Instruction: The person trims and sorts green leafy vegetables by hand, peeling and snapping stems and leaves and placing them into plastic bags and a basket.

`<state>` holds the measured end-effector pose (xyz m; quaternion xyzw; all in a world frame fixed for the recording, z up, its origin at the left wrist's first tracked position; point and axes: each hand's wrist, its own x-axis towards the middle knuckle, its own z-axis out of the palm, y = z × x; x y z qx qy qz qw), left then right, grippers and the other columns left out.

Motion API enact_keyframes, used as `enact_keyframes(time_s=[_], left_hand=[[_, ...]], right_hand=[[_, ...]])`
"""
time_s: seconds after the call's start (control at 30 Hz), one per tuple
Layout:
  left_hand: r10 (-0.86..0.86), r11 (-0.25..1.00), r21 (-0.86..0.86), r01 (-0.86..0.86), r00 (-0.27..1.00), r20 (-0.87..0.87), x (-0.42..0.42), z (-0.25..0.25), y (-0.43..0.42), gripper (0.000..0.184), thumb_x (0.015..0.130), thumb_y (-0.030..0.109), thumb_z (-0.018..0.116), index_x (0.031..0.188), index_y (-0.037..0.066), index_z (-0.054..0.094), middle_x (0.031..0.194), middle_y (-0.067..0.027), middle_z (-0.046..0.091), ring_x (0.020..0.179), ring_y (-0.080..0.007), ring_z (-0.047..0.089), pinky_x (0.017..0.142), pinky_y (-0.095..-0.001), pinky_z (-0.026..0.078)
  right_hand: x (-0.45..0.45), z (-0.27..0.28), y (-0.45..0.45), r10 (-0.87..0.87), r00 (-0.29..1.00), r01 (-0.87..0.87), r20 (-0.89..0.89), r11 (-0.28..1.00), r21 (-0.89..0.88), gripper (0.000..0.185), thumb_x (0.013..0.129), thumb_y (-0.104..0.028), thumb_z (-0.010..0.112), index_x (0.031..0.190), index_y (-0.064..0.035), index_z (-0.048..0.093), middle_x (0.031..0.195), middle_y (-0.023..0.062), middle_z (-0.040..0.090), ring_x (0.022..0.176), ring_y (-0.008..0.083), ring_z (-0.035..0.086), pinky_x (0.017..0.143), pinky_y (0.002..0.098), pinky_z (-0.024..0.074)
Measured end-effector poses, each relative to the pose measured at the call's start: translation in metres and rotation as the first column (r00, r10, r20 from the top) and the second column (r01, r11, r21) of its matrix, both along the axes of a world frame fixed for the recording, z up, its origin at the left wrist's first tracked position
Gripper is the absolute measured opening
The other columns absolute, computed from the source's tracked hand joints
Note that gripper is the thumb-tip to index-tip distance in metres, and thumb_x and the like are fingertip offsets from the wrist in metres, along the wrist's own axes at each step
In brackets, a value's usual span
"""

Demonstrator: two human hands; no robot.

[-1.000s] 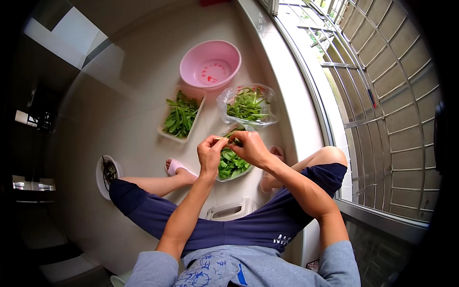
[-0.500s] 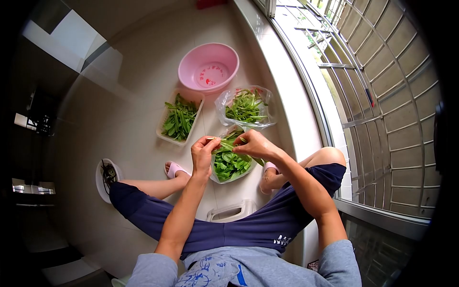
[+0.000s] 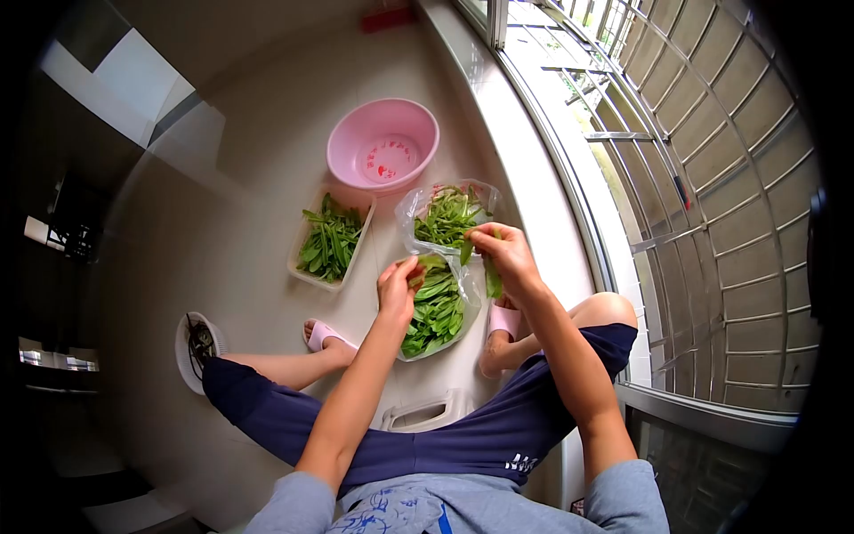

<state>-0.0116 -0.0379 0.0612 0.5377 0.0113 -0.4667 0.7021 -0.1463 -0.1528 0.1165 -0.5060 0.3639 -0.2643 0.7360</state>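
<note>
Pale floor (image 3: 245,258) stretching beside window grille (image 3: 658,238). Right hand (image 3: 503,254) pinching green leaves (image 3: 494,279), grip closed, right of near bag (image 3: 471,295); left hand (image 3: 398,287) curling loosely above that bag's left edge, any hold unclear. Far bag (image 3: 406,218), leaf-filled tub (image 3: 359,245), pink basin (image 3: 356,138) standing beyond. Hands seemingly picking over leaves; next move probably calling for gentle release.

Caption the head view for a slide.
Right hand holding green leaves, left hand near bagged greens, with a pink basin beyond.
</note>
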Motion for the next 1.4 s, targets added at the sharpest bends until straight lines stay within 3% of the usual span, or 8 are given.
enact_keyframes(time_s=[0.17, 0.23, 0.4, 0.7, 0.87, 1.0, 1.17, 1.4], left_hand=[[-0.186, 0.977, 0.069, 0.2, 0.969, -0.162, 0.018, -0.021, -0.061, 0.022, 0.074, 0.022, 0.059, 0.082, 0.004, 0.051, 0.076, -0.0053, 0.054, 0.066, -0.0122, 0.051, 0.056, -0.0225, 0.042], [-0.323, 0.871, 0.362, 0.331, 0.943, -0.083, 0.028, -0.024, -0.067, 0.031, 0.073, 0.028, 0.06, 0.088, 0.002, 0.05, 0.081, -0.0059, 0.051, 0.068, -0.0121, 0.05, 0.056, -0.0229, 0.043], [-0.652, 0.752, 0.341, 0.564, 0.711, 0.261, 0.079, 0.028, -0.005, 0.037, 0.076, 0.023, 0.056, 0.102, -0.001, 0.047, 0.088, -0.0059, 0.053, 0.074, -0.0116, 0.052, 0.061, -0.0228, 0.045], [-0.578, 0.813, 0.351, 0.465, 0.719, 0.387, 0.148, 0.088, 0.062, 0.026, 0.078, 0.017, 0.05, 0.1, 0.001, 0.049, 0.088, -0.0058, 0.056, 0.074, -0.01, 0.053, 0.066, -0.022, 0.043], [-0.507, 0.856, 0.21, 0.473, 0.686, 0.522, 0.149, 0.109, 0.047, 0.025, 0.078, 0.015, 0.051, 0.097, 0.0, 0.051, 0.086, -0.0055, 0.056, 0.073, -0.0095, 0.053, 0.065, -0.0207, 0.042], [-0.478, 0.87, 0.197, 0.452, 0.674, 0.564, 0.163, 0.117, 0.05, 0.026, 0.079, 0.015, 0.051, 0.099, -0.001, 0.05, 0.089, -0.0065, 0.056, 0.074, -0.0096, 0.053, 0.067, -0.021, 0.042], [-0.35, 0.926, 0.108, 0.362, 0.713, 0.608, 0.174, 0.135, 0.062, 0.024, 0.076, 0.013, 0.054, 0.094, -0.002, 0.052, 0.079, -0.0038, 0.056, 0.07, -0.008, 0.052, 0.065, -0.0214, 0.042], [-0.136, 0.987, 0.01, 0.163, 0.788, 0.6, 0.218, 0.142, 0.098, 0.02, 0.078, 0.011, 0.051, 0.094, -0.001, 0.053, 0.084, -0.0057, 0.057, 0.073, -0.0095, 0.053, 0.067, -0.0215, 0.042]], right_hand=[[-0.011, 0.024, -0.018, -0.141, 0.968, 0.086, 0.207, 0.964, 0.253, 0.012, 0.077, -0.01, 0.052, 0.081, 0.0001, 0.055, 0.064, 0.0011, 0.053, 0.051, 0.0065, 0.045, 0.048, 0.0165, 0.0384], [-0.009, 0.022, -0.023, -0.143, 0.96, 0.045, 0.24, 0.927, 0.373, 0.014, 0.079, -0.012, 0.05, 0.086, -0.0006, 0.054, 0.063, 0.0014, 0.051, 0.05, 0.0075, 0.044, 0.047, 0.0168, 0.0375], [0.006, 0.0, -0.013, -0.103, 0.924, -0.182, 0.367, 0.727, 0.662, 0.01, 0.081, -0.012, 0.044, 0.082, -0.0034, 0.049, 0.07, 0.0034, 0.05, 0.059, 0.0111, 0.044, 0.049, 0.0226, 0.0365], [0.076, 0.006, 0.019, 0.13, 0.723, -0.582, 0.678, 0.644, 0.497, 0.011, 0.08, -0.015, 0.042, 0.084, -0.0067, 0.049, 0.08, 0.0049, 0.051, 0.07, 0.0167, 0.047, 0.066, 0.0276, 0.0393], [0.115, 0.014, 0.038, -0.006, 0.633, -0.682, 0.774, 0.47, 0.561, 0.008, 0.08, -0.013, 0.039, 0.076, -0.0057, 0.041, 0.062, 0.001, 0.031, 0.056, 0.0125, 0.028, 0.052, 0.0231, 0.0269], [0.141, 0.011, 0.045, -0.019, 0.503, -0.803, 0.864, 0.36, 0.475, 0.012, 0.081, -0.014, 0.036, 0.075, -0.0058, 0.043, 0.063, 0.001, 0.036, 0.057, 0.0126, 0.031, 0.052, 0.0229, 0.0282], [0.163, -0.005, 0.055, 0.069, 0.885, -0.423, 0.46, 0.531, 0.734, 0.014, 0.083, -0.011, 0.035, 0.082, -0.0035, 0.047, 0.089, 0.0133, 0.052, 0.082, 0.0253, 0.052, 0.076, 0.0361, 0.0441], [0.239, -0.112, 0.042, 0.126, 0.992, -0.067, -0.03, 0.699, 0.712, 0.011, 0.082, -0.011, 0.04, 0.082, -0.0007, 0.041, 0.069, 0.0099, 0.046, 0.06, 0.0212, 0.047, 0.055, 0.031, 0.0442]])
